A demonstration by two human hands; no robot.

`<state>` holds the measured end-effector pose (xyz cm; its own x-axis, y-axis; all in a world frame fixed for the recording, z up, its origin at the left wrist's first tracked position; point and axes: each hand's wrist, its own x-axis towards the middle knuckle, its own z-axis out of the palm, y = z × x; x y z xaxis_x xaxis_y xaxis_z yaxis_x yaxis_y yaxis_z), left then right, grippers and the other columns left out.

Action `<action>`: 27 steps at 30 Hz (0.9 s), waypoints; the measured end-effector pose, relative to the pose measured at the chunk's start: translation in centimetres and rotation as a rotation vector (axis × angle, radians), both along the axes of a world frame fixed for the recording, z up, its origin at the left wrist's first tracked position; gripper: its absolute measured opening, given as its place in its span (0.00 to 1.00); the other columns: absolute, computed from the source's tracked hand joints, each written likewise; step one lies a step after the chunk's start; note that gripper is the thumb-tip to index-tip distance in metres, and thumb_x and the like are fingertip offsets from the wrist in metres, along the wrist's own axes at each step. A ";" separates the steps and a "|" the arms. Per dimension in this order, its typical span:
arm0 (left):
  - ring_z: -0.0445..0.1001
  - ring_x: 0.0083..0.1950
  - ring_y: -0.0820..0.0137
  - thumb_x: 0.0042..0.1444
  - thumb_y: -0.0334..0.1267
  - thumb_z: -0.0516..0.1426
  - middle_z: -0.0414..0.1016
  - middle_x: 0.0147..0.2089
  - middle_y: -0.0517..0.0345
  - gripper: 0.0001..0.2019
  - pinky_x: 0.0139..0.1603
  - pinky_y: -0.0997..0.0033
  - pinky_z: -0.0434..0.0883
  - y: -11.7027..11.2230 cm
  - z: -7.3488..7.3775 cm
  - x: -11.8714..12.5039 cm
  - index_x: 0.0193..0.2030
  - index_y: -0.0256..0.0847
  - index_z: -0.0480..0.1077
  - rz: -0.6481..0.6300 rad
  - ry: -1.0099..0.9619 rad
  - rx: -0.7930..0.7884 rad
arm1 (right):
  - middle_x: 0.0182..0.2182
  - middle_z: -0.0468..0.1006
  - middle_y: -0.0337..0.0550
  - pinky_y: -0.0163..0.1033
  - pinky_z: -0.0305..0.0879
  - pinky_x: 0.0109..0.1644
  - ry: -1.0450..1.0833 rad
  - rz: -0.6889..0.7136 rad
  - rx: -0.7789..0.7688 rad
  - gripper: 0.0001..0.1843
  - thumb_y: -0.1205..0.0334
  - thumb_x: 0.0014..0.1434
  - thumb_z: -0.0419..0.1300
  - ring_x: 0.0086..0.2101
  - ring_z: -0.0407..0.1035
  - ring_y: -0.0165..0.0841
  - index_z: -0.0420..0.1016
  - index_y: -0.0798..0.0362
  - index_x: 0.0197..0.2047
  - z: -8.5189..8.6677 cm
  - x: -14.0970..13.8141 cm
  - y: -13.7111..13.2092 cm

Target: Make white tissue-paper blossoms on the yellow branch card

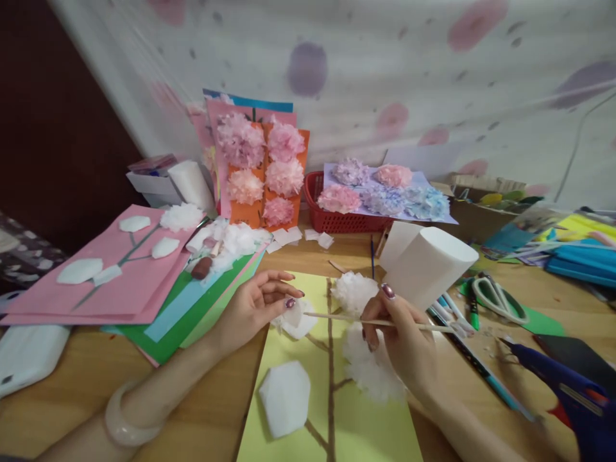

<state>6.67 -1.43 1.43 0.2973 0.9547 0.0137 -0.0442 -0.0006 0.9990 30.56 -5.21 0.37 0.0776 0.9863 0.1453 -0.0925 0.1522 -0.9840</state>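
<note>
My right hand (pixel 402 340) grips a thin wooden stick (pixel 332 316), its tip pointing left. My left hand (pixel 262 305) is curled, thumb and fingertips close together at a thin piece of white tissue paper (pixel 287 316). That piece lies over a white paper shape (pixel 302 326), near the stick's tip. Below is a yellow sheet (pixel 283 350) with a brown stem (pixel 330 372) and side branches. One fluffy white tissue flower (pixel 355 292) sits at the upper right of the stem; another (pixel 373 366) is partly behind my right hand. A bare white many-sided piece (pixel 285 398) is at lower left.
A blue glue gun (pixel 553 372) lies at right, near pens (pixel 486 372) and scissors (pixel 500 298). A white paper roll (pixel 433 263) stands behind my right hand. Pink sheets (pixel 144 282) and tissue scraps (pixel 231 240) are left. A red basket (pixel 346 221) and flower cards (pixel 264 167) stand behind.
</note>
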 end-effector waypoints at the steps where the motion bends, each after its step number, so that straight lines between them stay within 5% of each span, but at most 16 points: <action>1: 0.79 0.47 0.65 0.51 0.36 0.65 0.82 0.43 0.51 0.18 0.46 0.67 0.74 -0.1 0.0 0.1 0.48 0.40 0.68 0.004 0.002 0.009 | 0.13 0.69 0.37 0.35 0.59 0.25 -0.008 0.013 0.005 0.29 0.45 0.67 0.54 0.17 0.63 0.28 0.75 0.52 0.20 0.2 0.0 -0.2; 14: 0.81 0.42 0.66 0.52 0.35 0.63 0.82 0.38 0.54 0.20 0.43 0.67 0.75 -0.9 -0.7 0.6 0.52 0.39 0.67 -0.133 0.050 -0.079 | 0.12 0.69 0.38 0.37 0.56 0.26 -0.092 0.028 0.001 0.31 0.46 0.68 0.52 0.18 0.62 0.29 0.74 0.51 0.17 1.3 -0.2 -0.7; 27: 0.81 0.46 0.63 0.50 0.33 0.66 0.82 0.44 0.50 0.24 0.46 0.65 0.76 -0.6 -0.2 0.2 0.54 0.39 0.66 -0.168 -0.020 -0.086 | 0.13 0.69 0.39 0.37 0.56 0.23 -0.071 -0.054 0.037 0.29 0.49 0.67 0.53 0.17 0.63 0.29 0.74 0.51 0.17 1.7 0.1 -0.5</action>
